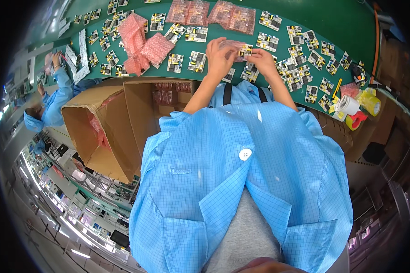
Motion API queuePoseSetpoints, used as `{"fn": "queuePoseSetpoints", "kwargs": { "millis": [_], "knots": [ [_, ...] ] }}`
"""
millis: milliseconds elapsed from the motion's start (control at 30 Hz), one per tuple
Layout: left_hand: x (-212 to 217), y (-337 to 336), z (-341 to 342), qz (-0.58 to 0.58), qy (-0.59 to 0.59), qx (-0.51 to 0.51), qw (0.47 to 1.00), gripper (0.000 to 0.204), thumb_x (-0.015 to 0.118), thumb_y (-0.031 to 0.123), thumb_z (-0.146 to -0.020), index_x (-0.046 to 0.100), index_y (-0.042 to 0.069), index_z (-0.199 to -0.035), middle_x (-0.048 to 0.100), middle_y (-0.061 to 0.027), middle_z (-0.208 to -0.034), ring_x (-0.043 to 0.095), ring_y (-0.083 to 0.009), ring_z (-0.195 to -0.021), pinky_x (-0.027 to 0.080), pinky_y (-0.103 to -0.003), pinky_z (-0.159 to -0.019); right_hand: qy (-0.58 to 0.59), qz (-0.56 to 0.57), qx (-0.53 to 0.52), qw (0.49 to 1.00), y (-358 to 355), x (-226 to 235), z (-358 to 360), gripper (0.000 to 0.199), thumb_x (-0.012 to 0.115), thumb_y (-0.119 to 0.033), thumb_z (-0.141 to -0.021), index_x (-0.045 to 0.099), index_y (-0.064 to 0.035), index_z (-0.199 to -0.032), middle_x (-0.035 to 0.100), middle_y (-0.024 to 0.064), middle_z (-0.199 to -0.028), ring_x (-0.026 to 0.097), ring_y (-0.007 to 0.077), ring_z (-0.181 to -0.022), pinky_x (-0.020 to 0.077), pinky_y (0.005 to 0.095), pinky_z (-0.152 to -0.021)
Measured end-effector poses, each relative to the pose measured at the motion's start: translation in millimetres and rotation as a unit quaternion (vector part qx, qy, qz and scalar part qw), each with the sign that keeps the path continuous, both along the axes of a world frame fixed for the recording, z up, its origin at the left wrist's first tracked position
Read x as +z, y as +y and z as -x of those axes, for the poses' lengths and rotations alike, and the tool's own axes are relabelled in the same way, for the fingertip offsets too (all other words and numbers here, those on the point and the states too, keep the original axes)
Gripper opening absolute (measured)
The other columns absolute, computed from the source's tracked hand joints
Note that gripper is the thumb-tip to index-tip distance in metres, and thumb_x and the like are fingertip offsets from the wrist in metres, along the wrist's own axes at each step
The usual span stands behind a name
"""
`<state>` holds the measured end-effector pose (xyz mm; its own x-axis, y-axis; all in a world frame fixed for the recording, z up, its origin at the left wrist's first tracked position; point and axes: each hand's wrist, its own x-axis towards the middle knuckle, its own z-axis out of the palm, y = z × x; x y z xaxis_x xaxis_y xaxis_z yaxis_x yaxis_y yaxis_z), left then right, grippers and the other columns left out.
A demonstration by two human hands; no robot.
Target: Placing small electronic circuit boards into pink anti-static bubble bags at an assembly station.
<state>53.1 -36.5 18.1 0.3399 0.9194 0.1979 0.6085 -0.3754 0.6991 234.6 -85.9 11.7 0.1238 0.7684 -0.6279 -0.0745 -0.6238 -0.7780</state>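
Above the near part of the table (160, 72), both forearms stretch forward, converging: the left hand (220, 55) grips a pink bubble bag (233, 44), the right hand (262, 61) pinches the circuit board (245, 51) at its right end.

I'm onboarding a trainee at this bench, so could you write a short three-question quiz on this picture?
1. Multiple choice: what is held between the left grip and the right grip?
A) a cardboard box
B) a circuit board with pink bubble wrap
C) a roll of yellow tape

2. True or false: the white roll lies to the left of the left grip.

3. Short answer: what colour is the worktop under the loose boards?

Key: 1. B. 2. False; it lies to the right of both grips. 3. Green.
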Motion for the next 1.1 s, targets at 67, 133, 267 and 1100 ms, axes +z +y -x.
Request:
{"fn": "queuePoseSetpoints", "kwargs": {
  "millis": [67,133,267,1100],
  "knots": [
    [6.8,-3.0,-3.4,0.005,0.004,-0.007,1.000,0.013,0.074,0.017,-0.071,0.072,0.016,-0.084,0.053,-0.0096,-0.123,0.042,-0.0322,-0.120,0.033,-0.046,-0.097,-0.020,0.005,0.022,1.000,-2.5,4.5,-0.3,0.044,0.077,-0.010,-0.075,0.058,0.0020,-0.113,0.070,0.0105,-0.097,0.066,0.0155,-0.085,0.0512,0.0269,-0.075],
    [8.4,-0.9,-4.7,0.007,0.005,-0.016,1.000,0.013,0.074,0.017,-0.072,0.072,0.016,-0.084,0.052,-0.0095,-0.125,0.041,-0.0324,-0.122,0.032,-0.046,-0.098,-0.035,0.002,0.041,0.999,-3.0,4.7,0.1,0.054,0.079,-0.012,-0.073,0.053,0.0025,-0.118,0.069,0.0110,-0.096,0.066,0.0169,-0.085,0.0516,0.0281,-0.074],
    [12.0,2.2,1.6,0.013,0.012,-0.014,1.000,0.012,0.073,0.016,-0.072,0.072,0.017,-0.084,0.050,-0.0089,-0.130,0.037,-0.0339,-0.124,0.028,-0.048,-0.100,0.012,0.020,-0.073,0.997,1.3,4.9,8.9,0.060,0.080,-0.013,-0.072,0.048,-0.0008,-0.122,0.068,0.0130,-0.099,0.065,0.0205,-0.087,0.0514,0.0304,-0.076],
    [30.2,26.7,49.3,0.286,-0.302,0.099,0.904,0.074,0.068,0.034,-0.088,0.025,-0.002,-0.137,0.033,-0.0258,-0.144,0.042,-0.0297,-0.128,0.036,-0.043,-0.104,0.083,-0.002,-0.036,0.996,-3.9,33.8,44.8,0.057,0.067,-0.007,-0.083,0.042,-0.0036,-0.134,0.071,0.0069,-0.099,0.060,0.0066,-0.077,0.0431,0.0200,-0.058]
  ]
}}
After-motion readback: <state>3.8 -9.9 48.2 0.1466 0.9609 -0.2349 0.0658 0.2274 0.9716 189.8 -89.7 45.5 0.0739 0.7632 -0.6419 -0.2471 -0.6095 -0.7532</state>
